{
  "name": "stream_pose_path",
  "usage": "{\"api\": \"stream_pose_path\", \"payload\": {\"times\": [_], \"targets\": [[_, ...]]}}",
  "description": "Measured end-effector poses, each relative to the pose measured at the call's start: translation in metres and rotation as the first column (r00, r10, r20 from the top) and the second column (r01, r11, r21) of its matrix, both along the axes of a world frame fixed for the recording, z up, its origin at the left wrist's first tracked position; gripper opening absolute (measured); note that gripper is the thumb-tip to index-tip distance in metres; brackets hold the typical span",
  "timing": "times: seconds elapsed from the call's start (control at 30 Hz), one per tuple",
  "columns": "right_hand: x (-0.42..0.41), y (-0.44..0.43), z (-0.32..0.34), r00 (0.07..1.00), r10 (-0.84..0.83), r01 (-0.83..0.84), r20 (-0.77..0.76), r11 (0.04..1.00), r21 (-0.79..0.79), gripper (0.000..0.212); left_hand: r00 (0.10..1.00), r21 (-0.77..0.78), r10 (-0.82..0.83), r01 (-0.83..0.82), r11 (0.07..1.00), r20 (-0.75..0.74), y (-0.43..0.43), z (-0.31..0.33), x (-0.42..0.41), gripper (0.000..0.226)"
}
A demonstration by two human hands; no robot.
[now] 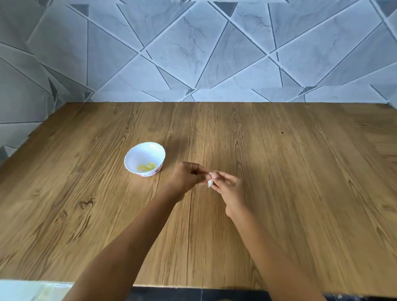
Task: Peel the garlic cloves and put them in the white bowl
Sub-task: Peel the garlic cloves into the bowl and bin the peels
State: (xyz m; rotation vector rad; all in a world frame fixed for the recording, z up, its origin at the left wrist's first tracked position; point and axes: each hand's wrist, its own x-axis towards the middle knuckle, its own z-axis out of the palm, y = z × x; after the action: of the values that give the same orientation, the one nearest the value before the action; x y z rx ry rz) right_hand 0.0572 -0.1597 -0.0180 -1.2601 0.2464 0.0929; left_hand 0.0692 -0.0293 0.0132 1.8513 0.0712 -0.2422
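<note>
A small white bowl (137,155) with a scalloped rim stands on the wooden table, left of centre. Several pale yellow peeled garlic cloves (146,166) lie in its bottom. To the right of the bowl, my left hand (185,177) and my right hand (227,189) meet above the table. Between their fingertips is a small white garlic clove (210,181) with papery skin. My right hand pinches the clove from the right. The fingertips of my left hand are closed at its top; most of the clove is hidden by fingers.
The wooden table (282,188) runs back to a grey tiled wall (197,48) and to a side wall on the left. Its front edge lies near the bottom of the view, with dark floor tiles (232,299) below.
</note>
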Motion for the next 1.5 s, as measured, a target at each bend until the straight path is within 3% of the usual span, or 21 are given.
{"api": "stream_pose_path", "payload": {"times": [0.2, 0.4, 0.53, 0.6, 0.67, 0.73, 0.8, 0.9, 1.0, 1.1, 1.33, 1.43, 1.5], "targets": [[0.001, 0.008, -0.007, 0.991, -0.107, 0.108, -0.075, 0.994, 0.006, 0.012, 0.976, 0.149, 0.184, -0.2, 0.968, 0.114, -0.017, -0.009, -0.006, 0.004], [0.005, 0.011, -0.007, 0.979, -0.162, 0.16, -0.124, 0.987, -0.028, 0.012, 0.962, 0.26, 0.216, -0.254, 0.932, 0.168, -0.023, -0.011, -0.006, 0.004], [0.006, 0.013, -0.007, 0.975, -0.182, 0.177, -0.126, 0.983, -0.053, 0.009, 0.954, 0.249, 0.241, -0.281, 0.927, 0.179, -0.023, -0.014, -0.007, 0.005], [0.005, 0.013, -0.006, 0.98, -0.154, 0.15, -0.129, 0.988, -0.041, 0.007, 0.953, 0.162, 0.265, -0.287, 0.944, 0.148, -0.019, -0.018, -0.011, 0.002], [0.004, 0.01, -0.004, 0.981, -0.119, 0.122, -0.15, 0.992, 0.009, 0.005, 0.961, -0.083, 0.277, -0.275, 0.958, 0.019, -0.012, -0.018, -0.015, 0.002], [0.005, 0.005, 0.001, 0.981, -0.093, 0.104, -0.169, 0.993, 0.059, 0.004, 0.965, -0.302, 0.239, -0.26, 0.917, -0.105, -0.005, -0.016, -0.016, 0.004], [0.004, 0.0, 0.002, 0.986, -0.058, 0.07, -0.158, 0.995, 0.065, 0.007, 0.968, -0.383, 0.191, -0.241, 0.892, -0.165, 0.0, -0.013, -0.016, 0.006], [0.002, -0.002, -0.002, 0.998, -0.053, 0.047, -0.032, 0.985, -0.168, 0.018, 0.966, -0.431, 0.161, -0.236, 0.871, -0.204, 0.006, -0.009, -0.017, 0.008], [0.006, -0.002, -0.005, 0.985, 0.033, 0.073, 0.172, 0.814, -0.577, 0.026, 0.966, -0.418, 0.166, -0.236, 0.878, -0.197, 0.014, -0.005, -0.022, 0.008], [0.009, 0.002, -0.008, 0.952, 0.157, 0.102, 0.262, 0.645, -0.758, 0.029, 0.973, -0.321, 0.183, -0.219, 0.921, -0.139, 0.023, -0.003, -0.032, 0.009], [0.006, 0.009, -0.005, 0.887, 0.227, 0.247, 0.402, 0.502, -0.829, 0.011, 0.972, -0.087, 0.225, -0.23, 0.969, -0.062, 0.05, 0.002, -0.059, 0.012], [-0.011, 0.008, 0.0, 0.872, 0.235, 0.323, 0.429, 0.382, -0.866, 0.018, 0.977, -0.055, 0.212, -0.214, 0.975, -0.033, 0.056, 0.004, -0.07, 0.012], [-0.028, 0.008, 0.002, 0.839, 0.258, 0.379, 0.479, 0.355, -0.855, 0.018, 0.979, -0.029, 0.204, -0.204, 0.978, -0.012, 0.058, 0.005, -0.076, 0.014]]}}
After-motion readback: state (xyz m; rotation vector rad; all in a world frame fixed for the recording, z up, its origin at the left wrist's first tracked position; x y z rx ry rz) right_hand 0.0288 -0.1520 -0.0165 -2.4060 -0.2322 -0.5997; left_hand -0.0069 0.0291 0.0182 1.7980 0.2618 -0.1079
